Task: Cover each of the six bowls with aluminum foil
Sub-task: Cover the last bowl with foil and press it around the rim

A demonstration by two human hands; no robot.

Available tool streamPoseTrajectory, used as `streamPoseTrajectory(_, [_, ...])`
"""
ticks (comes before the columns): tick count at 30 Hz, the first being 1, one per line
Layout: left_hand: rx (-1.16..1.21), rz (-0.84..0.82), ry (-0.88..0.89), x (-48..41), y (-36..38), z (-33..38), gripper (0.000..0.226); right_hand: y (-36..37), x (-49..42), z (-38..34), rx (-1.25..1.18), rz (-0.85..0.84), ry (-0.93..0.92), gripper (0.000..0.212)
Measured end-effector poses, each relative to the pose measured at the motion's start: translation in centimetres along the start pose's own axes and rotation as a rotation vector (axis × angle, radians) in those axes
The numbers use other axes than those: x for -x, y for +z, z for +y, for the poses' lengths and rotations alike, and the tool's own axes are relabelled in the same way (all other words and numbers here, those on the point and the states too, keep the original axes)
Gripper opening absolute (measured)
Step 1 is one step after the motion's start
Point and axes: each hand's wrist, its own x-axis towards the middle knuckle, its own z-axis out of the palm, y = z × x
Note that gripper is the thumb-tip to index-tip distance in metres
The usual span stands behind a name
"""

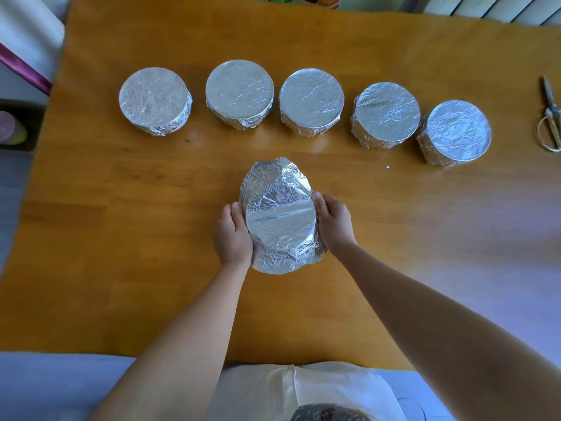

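Note:
Several bowls wrapped in aluminum foil stand in a row across the far half of the wooden table; the leftmost and the rightmost mark its ends. Nearer to me, at the middle, another bowl has a foil sheet laid over it. The foil lies flat over its top, and loose flaps stick out at the far and near sides. My left hand presses the foil down against the bowl's left side, fingers curled around it. My right hand grips the right side the same way.
A pair of scissors lies near the table's right edge. A tiny scrap of foil sits on the wood between the row and the near bowl. White furniture and a purple strip border the table's left edge.

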Motion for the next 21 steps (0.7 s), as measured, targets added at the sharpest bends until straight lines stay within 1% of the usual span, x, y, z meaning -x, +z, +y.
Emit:
streamPoseTrajectory(3, [0.116, -0.038, -0.033, -0.1, 0.4, -0.4, 0.034, 0.2, 0.0, 0.4, -0.133, -0.062, 0.062, 0.056])
streamPoseTrajectory(6, [0.178, -0.062, -0.036, -0.2, 0.4, -0.5, 0.036, 0.5, -0.1, 0.7, -0.246, -0.085, 0.11, 0.063])
streamPoseTrajectory(9, [0.16, -0.074, -0.05, -0.3, 0.3, -0.7, 0.038, 0.6, 0.0, 0.5, -0.319, -0.075, 0.15, 0.065])
streamPoseTrajectory(12, [0.085, -0.069, -0.082, -0.3, 0.1, -0.6, 0.039, 0.3, 0.1, 0.1, -0.291, -0.077, 0.159, 0.077])
streamPoseTrajectory(14, [0.045, -0.04, -0.1, -0.4, -0.1, -0.6, 0.039, 0.0, 0.2, -0.2, -0.264, -0.087, 0.176, 0.072])
streamPoseTrajectory(18, [0.017, -0.024, -0.16, -0.8, -1.0, -0.6, 0.038, -0.6, 0.5, -0.7, -0.288, -0.102, 0.203, 0.048])
streamPoseTrajectory(21, [-0.026, 0.009, -0.176, -0.9, -1.9, -0.5, 0.036, -1.0, 0.8, -1.1, -0.304, -0.132, 0.208, 0.049])
